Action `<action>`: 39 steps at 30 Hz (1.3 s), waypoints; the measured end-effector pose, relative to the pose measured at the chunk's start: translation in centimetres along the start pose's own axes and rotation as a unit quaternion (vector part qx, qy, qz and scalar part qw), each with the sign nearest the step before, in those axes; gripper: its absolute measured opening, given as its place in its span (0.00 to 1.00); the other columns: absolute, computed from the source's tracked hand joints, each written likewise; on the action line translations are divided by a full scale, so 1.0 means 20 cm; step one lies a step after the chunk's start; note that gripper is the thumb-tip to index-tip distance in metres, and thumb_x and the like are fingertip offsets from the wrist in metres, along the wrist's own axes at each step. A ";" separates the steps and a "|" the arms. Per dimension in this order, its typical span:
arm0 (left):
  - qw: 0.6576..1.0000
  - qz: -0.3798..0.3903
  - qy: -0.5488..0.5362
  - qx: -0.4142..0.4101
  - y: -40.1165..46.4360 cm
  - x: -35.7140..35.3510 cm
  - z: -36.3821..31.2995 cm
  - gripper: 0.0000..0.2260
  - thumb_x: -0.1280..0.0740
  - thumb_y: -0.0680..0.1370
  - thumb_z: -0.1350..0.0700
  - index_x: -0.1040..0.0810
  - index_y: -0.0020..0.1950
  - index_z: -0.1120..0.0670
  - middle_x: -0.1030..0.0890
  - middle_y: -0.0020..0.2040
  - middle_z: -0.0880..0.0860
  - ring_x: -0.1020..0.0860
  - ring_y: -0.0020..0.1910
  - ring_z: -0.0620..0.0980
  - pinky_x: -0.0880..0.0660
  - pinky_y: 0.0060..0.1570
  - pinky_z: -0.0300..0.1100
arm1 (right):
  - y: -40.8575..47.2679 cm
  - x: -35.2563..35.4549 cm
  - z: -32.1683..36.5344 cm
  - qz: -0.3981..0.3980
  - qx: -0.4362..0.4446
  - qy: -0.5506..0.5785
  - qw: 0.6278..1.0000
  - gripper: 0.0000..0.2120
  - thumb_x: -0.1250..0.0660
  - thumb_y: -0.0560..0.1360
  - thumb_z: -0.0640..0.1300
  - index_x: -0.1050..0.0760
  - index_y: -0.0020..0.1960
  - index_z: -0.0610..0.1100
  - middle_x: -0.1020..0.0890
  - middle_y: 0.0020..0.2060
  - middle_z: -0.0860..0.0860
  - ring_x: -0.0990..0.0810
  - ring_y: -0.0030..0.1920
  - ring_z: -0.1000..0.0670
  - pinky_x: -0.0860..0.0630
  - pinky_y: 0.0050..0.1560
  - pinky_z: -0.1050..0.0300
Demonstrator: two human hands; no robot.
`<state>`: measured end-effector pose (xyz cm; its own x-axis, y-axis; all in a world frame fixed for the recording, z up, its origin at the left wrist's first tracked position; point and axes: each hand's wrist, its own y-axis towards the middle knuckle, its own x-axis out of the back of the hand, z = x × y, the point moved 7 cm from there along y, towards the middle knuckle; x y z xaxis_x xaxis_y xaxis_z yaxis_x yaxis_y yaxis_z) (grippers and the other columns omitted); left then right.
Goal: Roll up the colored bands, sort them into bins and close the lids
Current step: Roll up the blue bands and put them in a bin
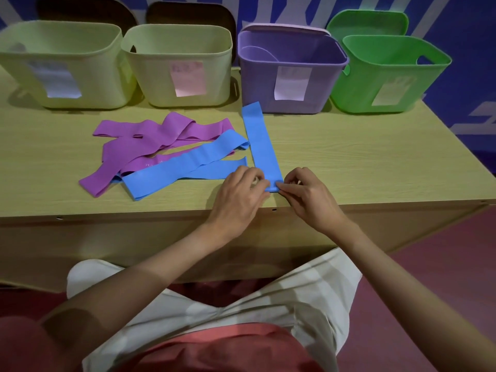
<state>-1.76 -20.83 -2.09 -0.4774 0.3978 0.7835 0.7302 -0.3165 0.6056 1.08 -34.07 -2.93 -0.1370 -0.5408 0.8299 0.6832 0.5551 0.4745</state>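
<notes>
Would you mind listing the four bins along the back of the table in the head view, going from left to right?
Left pale yellow-green bin → second pale yellow-green bin → purple bin → green bin.

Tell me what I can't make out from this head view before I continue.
- Labels on the bins, e.g. purple bin: text blurred, unreadable.
- Rolled end of the blue band: covered by left hand and right hand.
- Pale bins' interiors: hidden by their front walls.
- Dark lids: cut by top edge.

Wooden table [349,157], four bins [177,76], colored bands [161,140]
</notes>
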 end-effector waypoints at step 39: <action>0.982 0.110 -0.135 0.072 0.12 -0.07 0.14 0.08 0.33 0.77 0.58 0.17 0.52 0.59 0.24 0.43 0.53 0.30 0.46 0.50 0.29 0.46 0.46 | 0.08 -0.04 -0.07 0.010 -0.122 0.079 0.989 0.04 0.34 0.77 0.38 0.23 0.51 0.39 0.28 0.45 0.53 0.31 0.47 0.54 0.35 0.46 0.64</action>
<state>1.93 -19.71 -2.08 -0.1679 0.5536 0.8157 0.8723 -0.3021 0.3845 3.32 -33.59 -3.23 -0.0205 -0.6337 0.7733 0.8397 0.4090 0.3574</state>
